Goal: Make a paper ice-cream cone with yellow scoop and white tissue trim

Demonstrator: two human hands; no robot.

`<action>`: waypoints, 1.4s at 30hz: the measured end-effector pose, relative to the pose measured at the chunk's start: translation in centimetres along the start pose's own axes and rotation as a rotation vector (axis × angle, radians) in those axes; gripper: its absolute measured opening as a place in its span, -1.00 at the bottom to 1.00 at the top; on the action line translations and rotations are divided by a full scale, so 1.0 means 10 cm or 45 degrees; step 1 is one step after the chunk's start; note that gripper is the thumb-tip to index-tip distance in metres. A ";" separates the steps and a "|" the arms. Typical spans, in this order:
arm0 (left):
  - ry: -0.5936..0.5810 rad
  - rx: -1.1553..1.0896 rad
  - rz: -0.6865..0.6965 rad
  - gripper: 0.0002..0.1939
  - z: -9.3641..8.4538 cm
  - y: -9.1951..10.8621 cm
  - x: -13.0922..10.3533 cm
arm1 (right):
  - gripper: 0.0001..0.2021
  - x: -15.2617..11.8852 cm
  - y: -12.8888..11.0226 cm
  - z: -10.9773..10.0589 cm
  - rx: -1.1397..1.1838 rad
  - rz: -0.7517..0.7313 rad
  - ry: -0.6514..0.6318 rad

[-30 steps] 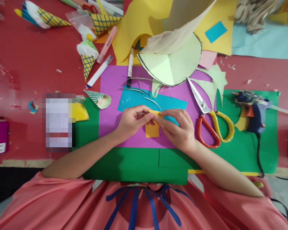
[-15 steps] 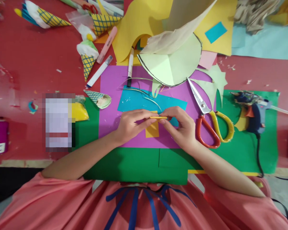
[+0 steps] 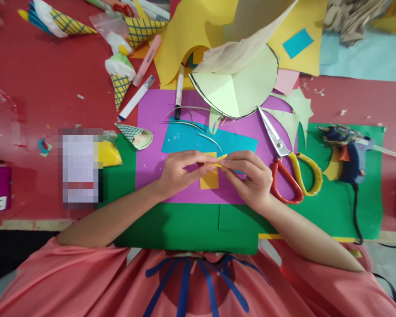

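Note:
Between both sets of fingertips is a small folded piece of yellow paper [image 3: 221,157], its shape partly hidden by the fingers. My left hand [image 3: 182,172] pinches its left end, and my right hand [image 3: 251,175] pinches the right end. Just beneath them lies a flat orange-yellow paper rectangle [image 3: 209,179] on the purple sheet [image 3: 152,176]. A blue sheet [image 3: 181,138] with thin paper trimmings on it is just beyond the fingers. Scissors [image 3: 281,152] with one red and one yellow handle rest beside my right hand.
A glue gun [image 3: 354,160] with a cable lies at the right on green paper [image 3: 191,224]. Beyond the hands are a pale green paper disc [image 3: 247,90], a black-capped marker [image 3: 179,92] and a small paper cone [image 3: 132,134]. Decorated cones [image 3: 121,83] and markers [image 3: 137,97] lie farther left.
The yellow paper, seen edge-on and straight before, now shows an angled flap at its right end. My right hand has shifted slightly right and its fingers have re-gripped.

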State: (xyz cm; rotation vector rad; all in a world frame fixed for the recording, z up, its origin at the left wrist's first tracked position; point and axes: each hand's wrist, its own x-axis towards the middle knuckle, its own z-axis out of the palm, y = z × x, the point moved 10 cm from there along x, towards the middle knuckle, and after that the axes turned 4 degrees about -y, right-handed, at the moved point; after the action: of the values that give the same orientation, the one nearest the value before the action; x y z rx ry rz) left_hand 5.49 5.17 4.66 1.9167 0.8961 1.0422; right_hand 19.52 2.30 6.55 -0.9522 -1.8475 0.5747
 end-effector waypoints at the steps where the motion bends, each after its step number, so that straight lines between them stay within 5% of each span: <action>1: 0.000 0.018 0.009 -0.90 0.00 0.01 0.00 | -0.79 0.00 0.00 0.00 0.007 0.003 0.004; 14: 0.019 0.133 0.125 -0.93 0.00 0.09 0.01 | -0.86 0.02 0.08 0.03 0.094 0.107 -0.007; 25: -0.001 -0.177 -0.194 -0.85 0.01 -0.15 -0.02 | -0.86 0.01 0.09 -0.02 0.063 0.123 0.012; 42: -0.016 -0.032 -0.119 -0.83 0.01 -0.10 -0.01 | -0.91 0.03 0.14 0.06 0.070 0.198 -0.080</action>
State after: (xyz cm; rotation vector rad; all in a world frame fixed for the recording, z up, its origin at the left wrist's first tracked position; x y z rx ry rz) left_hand 5.32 5.54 3.75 1.8410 0.9518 0.9812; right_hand 19.40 3.34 5.40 -1.0576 -1.8136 0.7541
